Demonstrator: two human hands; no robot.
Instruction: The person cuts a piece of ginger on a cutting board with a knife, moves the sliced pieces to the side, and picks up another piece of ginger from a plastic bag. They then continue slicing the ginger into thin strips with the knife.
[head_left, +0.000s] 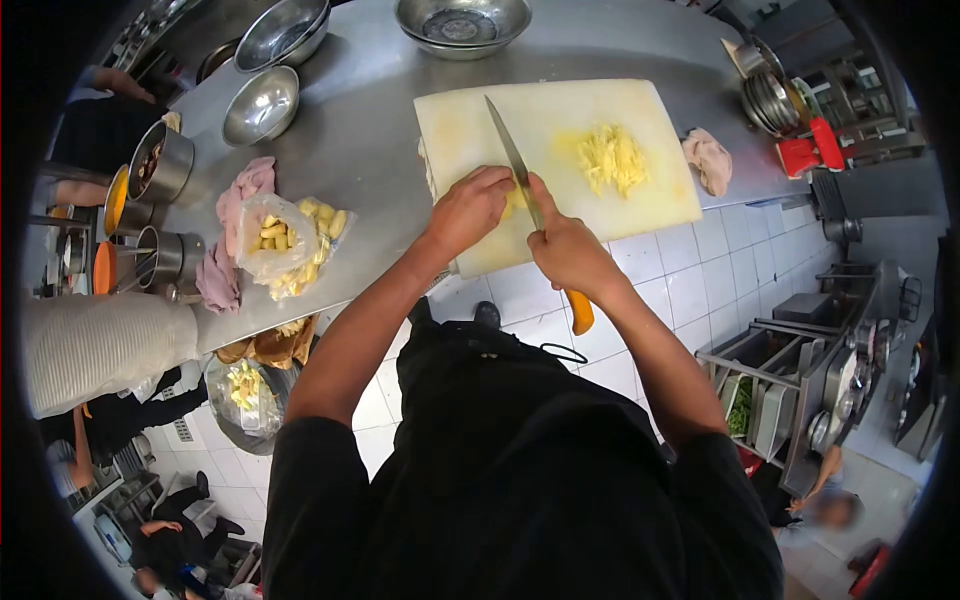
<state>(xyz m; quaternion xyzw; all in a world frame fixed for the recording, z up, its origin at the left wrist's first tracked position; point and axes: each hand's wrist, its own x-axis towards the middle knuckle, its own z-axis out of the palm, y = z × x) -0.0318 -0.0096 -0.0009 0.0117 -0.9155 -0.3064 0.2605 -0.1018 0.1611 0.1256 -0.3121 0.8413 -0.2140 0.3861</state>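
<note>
My right hand (572, 252) is wrapped around the knife (510, 145), a long blade with an orange handle, its index finger laid along the blade. The blade slants over the white cutting board (480, 112), tip pointing away from me. Curled on the board just left of the blade is my left hand (472, 210), its fingertips pressing down a pale yellow vegetable piece (516, 198), mostly hidden by the fingers and knife. A pile of thin yellow strips (614, 160) lies on the right part of the board.
Left on the steel table (370, 130) lie plastic bags of yellow pieces (285, 240) and a pink cloth (250, 190). Metal bowls (260, 106) stand at the back. Another cloth (708, 160) is right of the board. Below the table sits a lined bin (245, 400). Other people work nearby.
</note>
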